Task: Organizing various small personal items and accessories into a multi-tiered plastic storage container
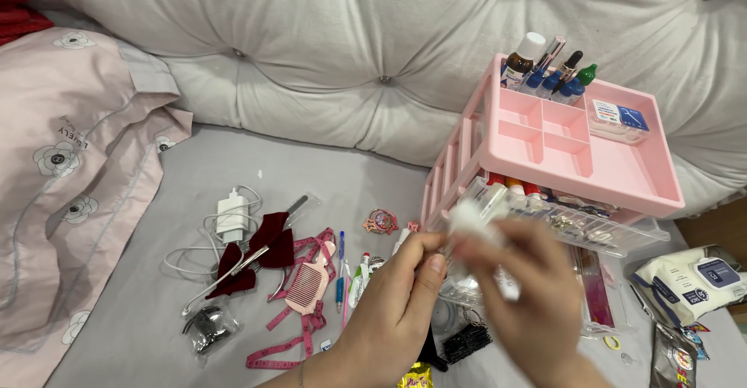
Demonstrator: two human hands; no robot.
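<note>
1. Both hands meet over the bed (194,162), just in front of the pink organizer (576,150).
2. The left hand (393,310) has its fingers (432,267) curled, pinching the lower end of a small white tube (473,218).
3. The right hand (529,291) is blurred; its fingers close on the same tube from the 3 o'clock side, though how firmly I cannot tell.
4. The tube sits between the hands, right in front of the clear drawer (580,228) that stands pulled out.
5. At 12 o'clock in the organizer's top tray stand several small bottles (545,69).
6. At 9 o'clock from the hands lie a pink comb (307,285), a pink tape measure (292,333), a dark red bow (261,252) and a white charger (232,215) with its cable.
7. At 3 o'clock lies a pack of wipes (689,279).
8. A pink pillow (70,162) lies at the far 9 o'clock edge.
</note>
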